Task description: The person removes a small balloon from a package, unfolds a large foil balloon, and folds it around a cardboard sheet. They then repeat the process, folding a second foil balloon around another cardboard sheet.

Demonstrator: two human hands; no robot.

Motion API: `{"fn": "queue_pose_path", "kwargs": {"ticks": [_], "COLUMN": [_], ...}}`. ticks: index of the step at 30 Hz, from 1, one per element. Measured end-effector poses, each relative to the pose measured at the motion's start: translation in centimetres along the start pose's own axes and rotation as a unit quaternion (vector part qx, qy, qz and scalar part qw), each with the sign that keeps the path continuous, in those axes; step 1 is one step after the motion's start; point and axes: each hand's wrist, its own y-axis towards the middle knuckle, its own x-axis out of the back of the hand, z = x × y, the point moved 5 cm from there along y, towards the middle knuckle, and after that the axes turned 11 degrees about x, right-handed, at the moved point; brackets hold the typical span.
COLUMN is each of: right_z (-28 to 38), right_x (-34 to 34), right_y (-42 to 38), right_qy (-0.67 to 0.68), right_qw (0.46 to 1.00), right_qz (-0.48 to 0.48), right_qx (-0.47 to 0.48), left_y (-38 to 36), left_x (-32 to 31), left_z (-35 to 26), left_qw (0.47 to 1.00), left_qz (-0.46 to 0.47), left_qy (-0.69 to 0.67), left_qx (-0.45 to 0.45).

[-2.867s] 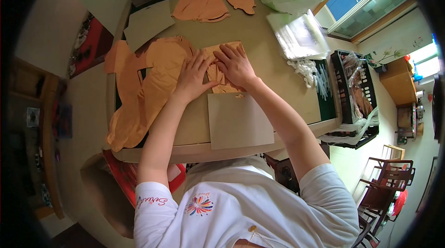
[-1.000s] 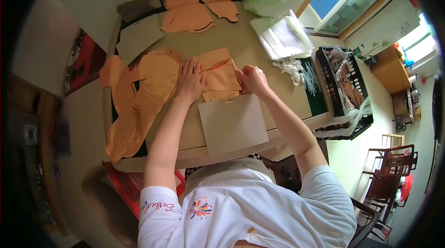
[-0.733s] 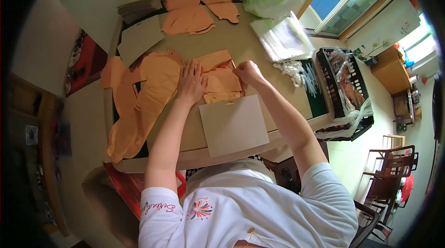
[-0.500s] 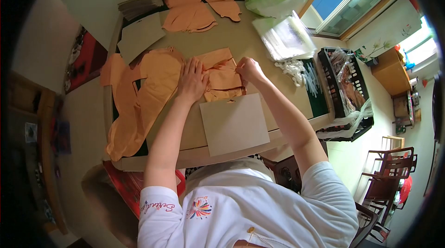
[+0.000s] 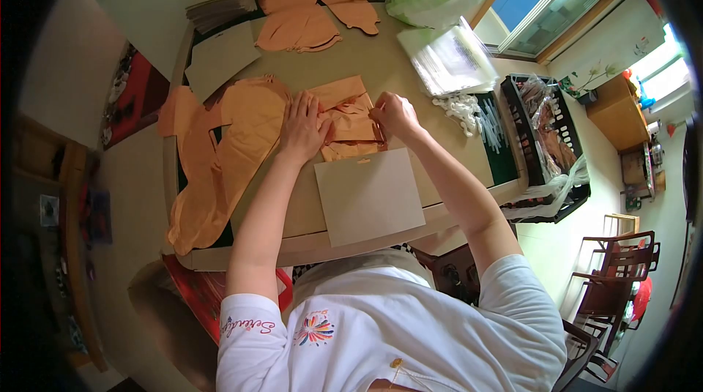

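Note:
A folded orange garment [image 5: 350, 117] lies crumpled on the table, with a grey card [image 5: 370, 198] just below it towards my body. The card is flat and has a small slot near its far edge. My left hand [image 5: 302, 127] rests on the garment's left side, fingers stretched out and flat. At the right edge, my right hand [image 5: 396, 115] pinches the fabric between thumb and fingers; the fingertips are partly hidden. Left of my left hand, another orange garment [image 5: 242, 143] is spread out flat.
More orange garments [image 5: 307, 8] lie at the back, beside a stack of cards [image 5: 223, 0] and a loose card [image 5: 220, 60]. To the right are clear plastic bags [image 5: 450, 59], white bundled pieces [image 5: 458, 112], pale strips [image 5: 492, 126] and a black crate [image 5: 529, 136]. A greenish bag [image 5: 432, 0] sits behind.
My right hand has shifted slightly and curled more at the garment's right edge, and the fabric there has changed its folds. My left hand stays almost still.

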Motion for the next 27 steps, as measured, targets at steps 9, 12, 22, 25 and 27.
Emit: {"fn": "queue_pose_path", "kwargs": {"ticks": [9, 12, 22, 25, 27], "right_z": [0.0, -0.1, 2.0, 1.9, 1.5], "right_x": [-0.7, -1.2, -0.1, 0.0, -0.4], "right_y": [1.9, 1.9, -0.2, -0.8, -1.2], "right_qy": [-0.023, -0.040, -0.047, -0.069, -0.068], "right_qw": [1.000, 0.999, 0.995, 0.992, 0.985], "right_qz": [0.009, 0.011, -0.044, -0.025, -0.052], "right_qx": [-0.011, -0.022, 0.080, 0.099, 0.148], "left_y": [0.0, -0.1, 0.0, 0.0, -0.1], "left_x": [-0.1, -0.2, 0.2, -0.1, 0.0], "left_z": [0.2, 0.2, 0.0, 0.1, 0.1], "left_qw": [1.000, 1.000, 0.999, 0.999, 1.000], "left_qz": [0.025, 0.026, 0.043, 0.045, 0.013], "left_qy": [-0.001, -0.005, 0.002, 0.005, -0.003], "left_qx": [0.011, 0.013, 0.018, 0.020, 0.010]}}
